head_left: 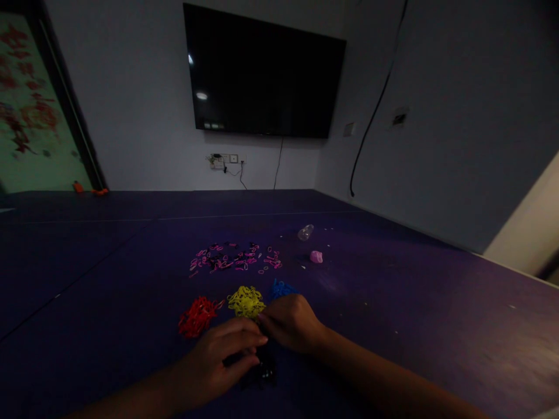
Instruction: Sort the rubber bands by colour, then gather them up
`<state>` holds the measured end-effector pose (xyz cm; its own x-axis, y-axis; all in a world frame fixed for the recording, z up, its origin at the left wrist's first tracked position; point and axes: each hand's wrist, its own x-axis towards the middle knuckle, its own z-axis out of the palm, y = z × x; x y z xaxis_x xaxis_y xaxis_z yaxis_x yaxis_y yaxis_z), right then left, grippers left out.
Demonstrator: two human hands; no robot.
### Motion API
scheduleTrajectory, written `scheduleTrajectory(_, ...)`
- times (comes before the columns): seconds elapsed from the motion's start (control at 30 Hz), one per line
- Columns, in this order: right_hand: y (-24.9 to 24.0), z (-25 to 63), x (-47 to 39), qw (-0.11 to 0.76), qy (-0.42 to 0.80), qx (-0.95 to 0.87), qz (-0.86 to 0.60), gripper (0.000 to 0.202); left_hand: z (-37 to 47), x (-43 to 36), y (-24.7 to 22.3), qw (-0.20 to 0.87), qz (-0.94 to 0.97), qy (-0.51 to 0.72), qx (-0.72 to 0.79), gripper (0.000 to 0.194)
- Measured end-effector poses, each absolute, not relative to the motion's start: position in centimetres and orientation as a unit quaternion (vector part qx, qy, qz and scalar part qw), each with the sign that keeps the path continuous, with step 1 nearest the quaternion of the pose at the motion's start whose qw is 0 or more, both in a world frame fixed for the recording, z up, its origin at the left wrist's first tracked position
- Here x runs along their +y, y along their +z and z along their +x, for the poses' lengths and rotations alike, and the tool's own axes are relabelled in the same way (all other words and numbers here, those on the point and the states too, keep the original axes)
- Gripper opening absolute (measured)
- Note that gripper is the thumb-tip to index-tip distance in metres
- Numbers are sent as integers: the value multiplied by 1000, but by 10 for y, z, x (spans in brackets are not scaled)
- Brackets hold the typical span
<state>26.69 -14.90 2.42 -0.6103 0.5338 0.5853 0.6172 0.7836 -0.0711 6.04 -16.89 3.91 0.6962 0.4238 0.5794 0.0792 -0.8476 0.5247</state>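
Note:
My left hand (220,356) hangs over the near side of a pile of black rubber bands (265,372), its fingers stretched and the thumb apart from them. Close by on the right, my right hand (293,323) is closed, fingertips pressed together by the near edge of a yellow rubber band pile (246,301). What those fingertips hold, if anything, is too small and dark to make out. A red rubber band pile (197,317) lies left of the yellow one. Behind my right hand a blue rubber band pile (282,288) is partly hidden.
Loose pink and black rubber bands (236,259) are scattered farther back on the dark purple surface (131,279). To their right sit a pink lump (317,256) and a clear plastic piece (306,232). A television (266,70) hangs on the wall behind, with sockets (229,158) and cables below.

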Motion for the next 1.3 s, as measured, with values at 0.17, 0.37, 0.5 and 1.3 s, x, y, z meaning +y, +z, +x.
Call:
scheduleTrajectory(0.17, 21, 267, -147, 312, -96, -890, -318, 31, 51, -144, 53, 86, 862, 442, 233, 17)
scheduleTrajectory(0.37, 21, 266, -147, 314, -103, -893, -306, 32, 7, -69, 52, -76, 806, 454, 372, 23)
scheduleTrajectory(0.5, 19, 266, -146, 309, -95, -896, -303, 31, -23, -33, 32, -98, 836, 369, 394, 29)
scheduleTrajectory(1.3, 51, 170, -4, 203, 92, -892, -393, 41, -23, -14, 6, -38, 902, 224, 367, 32)
